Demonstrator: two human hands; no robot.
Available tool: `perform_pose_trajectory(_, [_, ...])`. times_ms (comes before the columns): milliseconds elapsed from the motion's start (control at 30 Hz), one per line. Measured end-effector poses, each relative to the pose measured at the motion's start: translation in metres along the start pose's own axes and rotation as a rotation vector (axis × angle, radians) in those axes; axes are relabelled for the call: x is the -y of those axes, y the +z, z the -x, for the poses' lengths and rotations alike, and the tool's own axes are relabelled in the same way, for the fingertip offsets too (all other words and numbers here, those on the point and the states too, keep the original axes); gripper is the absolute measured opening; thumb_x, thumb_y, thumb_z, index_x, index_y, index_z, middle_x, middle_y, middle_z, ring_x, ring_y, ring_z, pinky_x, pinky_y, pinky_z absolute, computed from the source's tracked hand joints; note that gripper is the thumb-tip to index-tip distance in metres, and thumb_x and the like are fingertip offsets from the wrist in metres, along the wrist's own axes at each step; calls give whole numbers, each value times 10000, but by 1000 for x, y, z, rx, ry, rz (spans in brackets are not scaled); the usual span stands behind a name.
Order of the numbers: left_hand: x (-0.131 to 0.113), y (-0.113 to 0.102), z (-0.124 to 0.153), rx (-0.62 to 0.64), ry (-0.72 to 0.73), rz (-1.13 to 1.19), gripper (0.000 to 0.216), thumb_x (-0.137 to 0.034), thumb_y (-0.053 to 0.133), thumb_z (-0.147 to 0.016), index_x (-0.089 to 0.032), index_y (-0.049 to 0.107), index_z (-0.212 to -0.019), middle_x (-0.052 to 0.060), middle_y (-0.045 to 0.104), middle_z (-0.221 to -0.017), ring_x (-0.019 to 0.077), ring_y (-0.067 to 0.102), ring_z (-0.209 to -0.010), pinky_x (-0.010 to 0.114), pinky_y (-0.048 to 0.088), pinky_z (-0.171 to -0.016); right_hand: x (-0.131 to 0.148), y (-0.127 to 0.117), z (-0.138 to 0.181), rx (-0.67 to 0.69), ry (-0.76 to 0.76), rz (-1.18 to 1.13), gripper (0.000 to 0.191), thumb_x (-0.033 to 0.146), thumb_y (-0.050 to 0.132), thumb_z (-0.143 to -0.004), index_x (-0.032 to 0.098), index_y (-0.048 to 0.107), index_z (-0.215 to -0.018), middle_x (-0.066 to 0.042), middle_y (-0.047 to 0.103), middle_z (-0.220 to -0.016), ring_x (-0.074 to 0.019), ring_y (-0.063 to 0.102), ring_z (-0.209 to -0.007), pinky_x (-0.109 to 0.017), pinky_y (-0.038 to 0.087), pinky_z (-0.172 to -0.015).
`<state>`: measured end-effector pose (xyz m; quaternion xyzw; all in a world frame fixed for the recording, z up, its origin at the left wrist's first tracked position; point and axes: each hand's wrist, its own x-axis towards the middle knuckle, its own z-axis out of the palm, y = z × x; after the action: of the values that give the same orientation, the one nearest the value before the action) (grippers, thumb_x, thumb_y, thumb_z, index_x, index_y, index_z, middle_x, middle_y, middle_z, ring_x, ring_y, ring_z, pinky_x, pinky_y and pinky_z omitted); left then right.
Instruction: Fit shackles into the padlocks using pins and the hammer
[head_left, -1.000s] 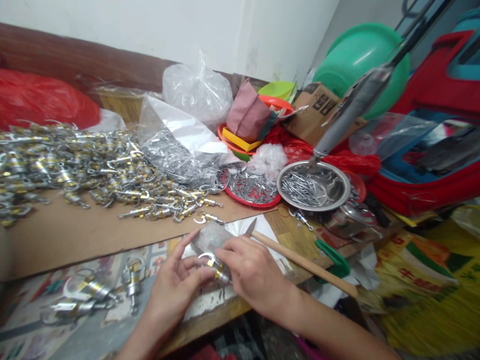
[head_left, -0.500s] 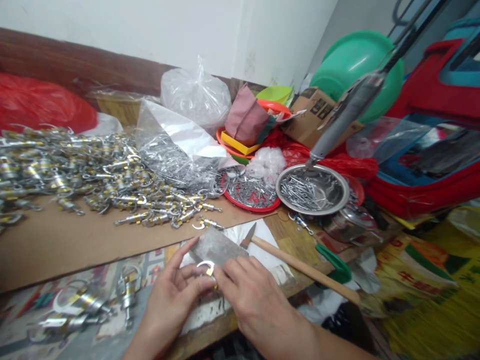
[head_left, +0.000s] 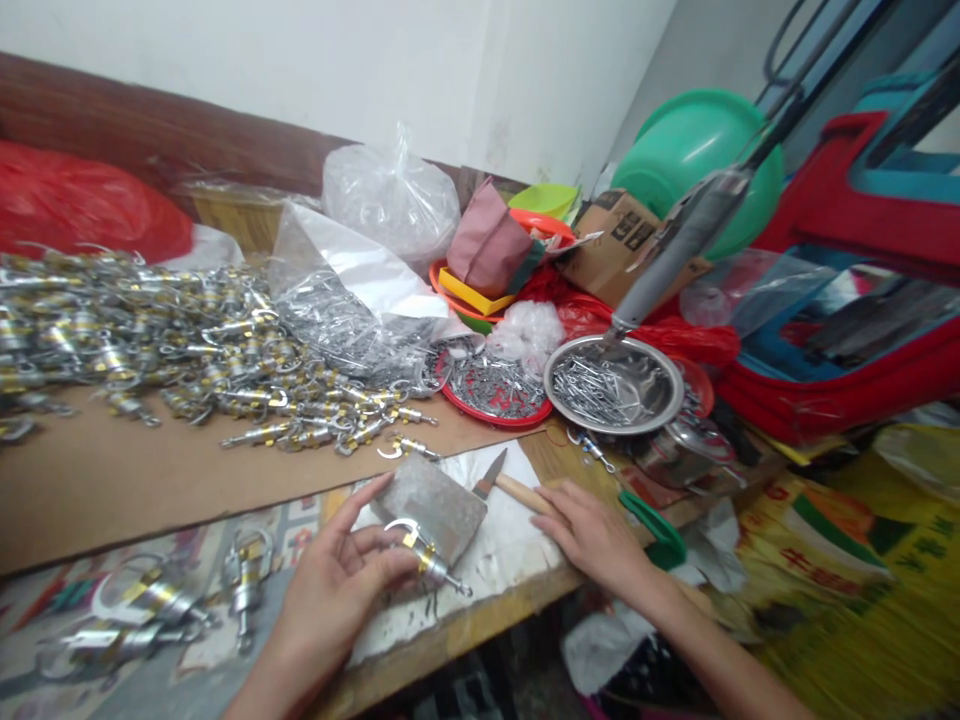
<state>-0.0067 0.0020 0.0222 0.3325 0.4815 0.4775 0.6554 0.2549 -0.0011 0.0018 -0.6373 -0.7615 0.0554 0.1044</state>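
My left hand (head_left: 349,570) is closed, with thumb and fingers pinching a small silver-and-brass hook fitting (head_left: 426,556). The fitting's curved hook points up and its thin eyelet end points down to the right. Just behind it a grey metal block (head_left: 439,505) lies on white paper (head_left: 525,540). My right hand (head_left: 592,525) is closed on the wooden handle of a hammer (head_left: 521,492), whose dark pointed head rests by the block. Part of the handle is hidden under this hand. Several similar fittings (head_left: 161,600) lie at the lower left.
A large heap of fittings (head_left: 187,340) covers cardboard (head_left: 225,490) at the left. Behind are a clear bag of metal pieces (head_left: 337,330), a red tray (head_left: 491,418) and a steel bowl of pins (head_left: 667,415). A grey bar-like tool (head_left: 675,250) slants over the bowl.
My right hand has left the fitting and moved right onto the hammer handle. My left hand still holds the fitting, now in fuller view. The camera has shifted slightly.
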Motion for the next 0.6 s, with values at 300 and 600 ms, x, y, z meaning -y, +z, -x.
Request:
perform_pose_trajectory(300, [4, -6, -5, 27, -34, -19, 856, -197, 766, -535, -179, 355, -1285, -15, 669, -613, 169, 639, -563, 276, 520, -561, 52, -44, 12, -180, -258, -269, 406, 188, 436, -875, 280, 423, -1270, -40, 611, -1054, -163, 594, -909, -267, 474, -760])
perform_pose_trajectory(600, [-3, -2, -2, 7, -26, -37, 890, -167, 760, -523, -135, 323, -1297, -8, 684, -580, 149, 629, -520, 248, 519, -533, 72, -44, 17, -137, -396, -47, 508, 55, 341, -830, 252, 434, -1288, -48, 623, -849, -158, 574, -673, -263, 459, -573])
